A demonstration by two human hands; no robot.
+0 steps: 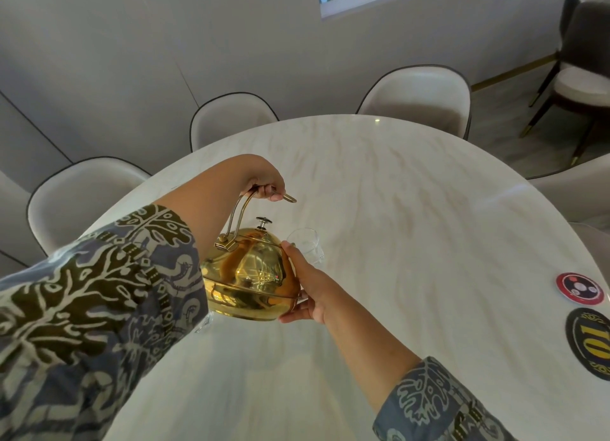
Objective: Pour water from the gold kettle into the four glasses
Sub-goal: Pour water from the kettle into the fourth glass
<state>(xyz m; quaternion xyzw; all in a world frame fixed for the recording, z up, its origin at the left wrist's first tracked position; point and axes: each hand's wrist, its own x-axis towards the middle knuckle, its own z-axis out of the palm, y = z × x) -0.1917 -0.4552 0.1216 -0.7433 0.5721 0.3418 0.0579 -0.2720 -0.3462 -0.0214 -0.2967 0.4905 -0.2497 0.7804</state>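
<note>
Kettle (251, 275) hangs tilted above the counter (412, 209), left hand (265, 184) fingers curled tight round its handle; right hand (307, 288) fingers spread flat against its side, beside a glass (305, 246).

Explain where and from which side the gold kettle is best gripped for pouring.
Probably by the arched handle from above, as the left hand does: it rises clear over the kettle. The round, smooth body offers no grip; the right hand only steadies its side.

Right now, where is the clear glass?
In the head view, the glass stands on the table, just behind the kettle, beyond the right hand.
</note>
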